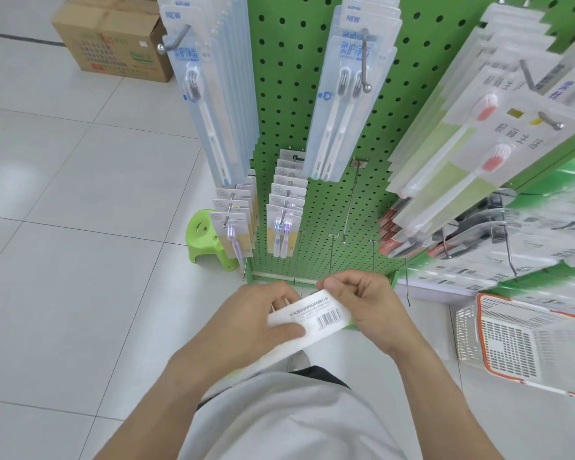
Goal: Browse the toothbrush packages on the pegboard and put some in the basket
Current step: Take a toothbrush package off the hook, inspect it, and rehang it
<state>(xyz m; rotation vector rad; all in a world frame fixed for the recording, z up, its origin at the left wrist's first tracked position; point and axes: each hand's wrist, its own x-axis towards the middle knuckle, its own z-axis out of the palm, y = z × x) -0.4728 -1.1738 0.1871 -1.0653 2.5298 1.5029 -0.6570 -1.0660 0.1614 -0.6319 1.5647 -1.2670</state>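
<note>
The toothbrush package (307,322) is held in front of the person's body, below the green pegboard (316,134), its back with a barcode facing up. Both forearms reach forward and angle inward. The left hand (263,322) grips the package's left end, thumb curled on top. The right hand (362,303) pinches the right end, thumb pressed on the card. The basket (528,340) sits on the floor to the right, well apart from the hands.

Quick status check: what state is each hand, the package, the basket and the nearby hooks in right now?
left hand: grips the held package
right hand: pinches its top end
held package: barcode side up, off the pegboard
basket: on the floor, looks empty
bottom hooks: bare
upper hooks: stocked
</note>
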